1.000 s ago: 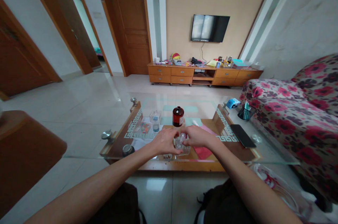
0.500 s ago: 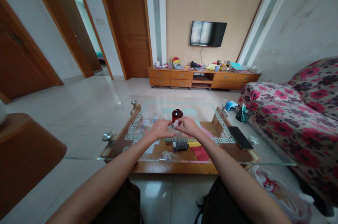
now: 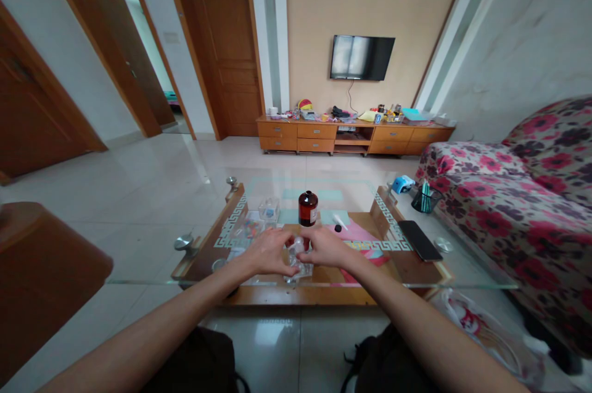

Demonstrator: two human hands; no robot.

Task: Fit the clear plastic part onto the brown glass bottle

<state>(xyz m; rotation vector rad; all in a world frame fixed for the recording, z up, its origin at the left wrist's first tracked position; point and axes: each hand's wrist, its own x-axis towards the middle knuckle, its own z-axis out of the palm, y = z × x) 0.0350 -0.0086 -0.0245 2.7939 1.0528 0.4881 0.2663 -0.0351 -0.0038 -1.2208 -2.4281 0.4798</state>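
Observation:
Close together over the glass table (image 3: 152,282), my left hand (image 3: 269,251) and my right hand (image 3: 326,248) have their fingers around a small clear object (image 3: 298,247). It looks like a clear glass or plastic piece; its exact shape is partly hidden by the fingers. The right fingers pinch it from the right, and the left thumb and fingers curve round its left side. Just beyond the hands a brown bottle (image 3: 308,208) with a pale label stands upright, its neck uncapped. A small black cap (image 3: 338,228) and a white dropper-like item (image 3: 340,221) lie right of the bottle.
A clear glass container (image 3: 269,210) stands left of the bottle. On the table's right are a black phone (image 3: 420,240), a mesh pen holder (image 3: 426,200) and a blue packet (image 3: 402,184). A flowered sofa (image 3: 494,208) is at the right, a plastic bag (image 3: 490,337) below.
Both hands have moved nearer and slightly left with the clear object, away from the brown bottle. The bottle's body, the black cap and the white item now show.

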